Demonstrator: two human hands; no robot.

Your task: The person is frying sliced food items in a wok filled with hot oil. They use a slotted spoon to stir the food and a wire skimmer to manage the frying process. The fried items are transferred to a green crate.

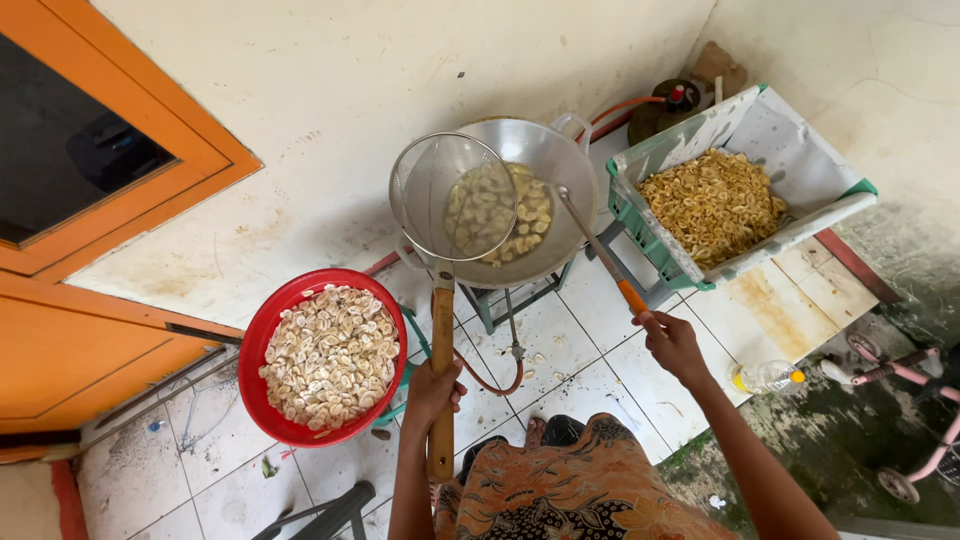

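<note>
— Strainer (453, 197) first: who has it, and how?

— One round wire-mesh strainer on a long wooden handle. The left hand (432, 388) has its fingers (452, 392) closed round the lower part of that handle, and the mesh bowl hangs over the left side of the wok (545, 160).

— And the other hand?

— The right hand (672, 343) has its fingers wrapped tight on the orange grip of one metal stirring tool (595, 243). The shaft runs up and left, with its tip at the wok's right inner edge.

— What is in the wok?

— Pale banana slices (520, 215) in oil, too many to count. The wok is one, grey metal, on a small metal-frame stove (515, 295) standing on the tiled floor (590, 360), far from the person.

— What lies around it?

— One red basin (262, 335) of raw pale slices, near left of the wok. One green crate (645, 235) lined with white paper, heaped with golden fried chips, to the right. One gas cylinder (665, 110) at the far wall, with an orange hose leading off. One plastic bottle (768, 377) with yellow liquid lies on the floor, just right of the right hand. One pink tricycle (905, 420) sits at the near right edge. One orange door (90, 300) fills the left side.
</note>
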